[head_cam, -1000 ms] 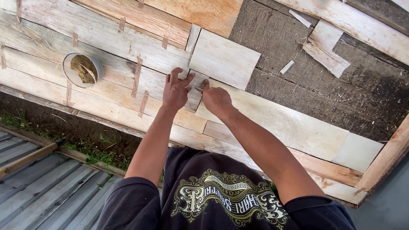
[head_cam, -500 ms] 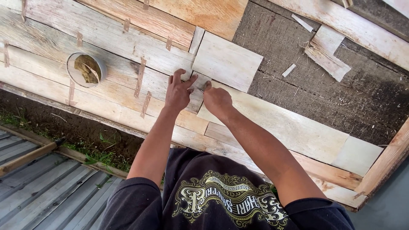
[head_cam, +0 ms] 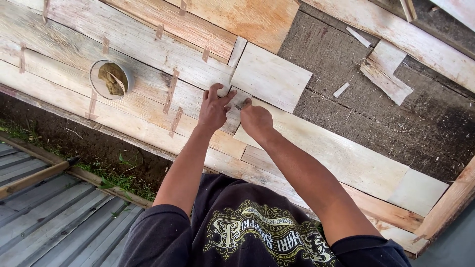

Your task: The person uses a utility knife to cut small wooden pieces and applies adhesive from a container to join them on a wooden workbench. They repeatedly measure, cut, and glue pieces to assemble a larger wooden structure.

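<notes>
Work surface is a big wooden panel (head_cam: 123,44) of pale veneer sheets laid edge to edge, small brown tape strips (head_cam: 172,84) across the seams. Right of the panel's pale area: dark rough fibre backing (head_cam: 386,128), uncovered, with veneer scraps (head_cam: 386,74) lying on it. Wooden frame rail (head_cam: 448,202) along the panel's lower right edge. Round tub (head_cam: 111,79) with yellowish paste sits on the panel's left part. Below the panel's left edge: strip of dark soil with sparse grass (head_cam: 118,180), then grey corrugated metal sheeting (head_cam: 49,222). Even daylight, no hard shadows.
</notes>
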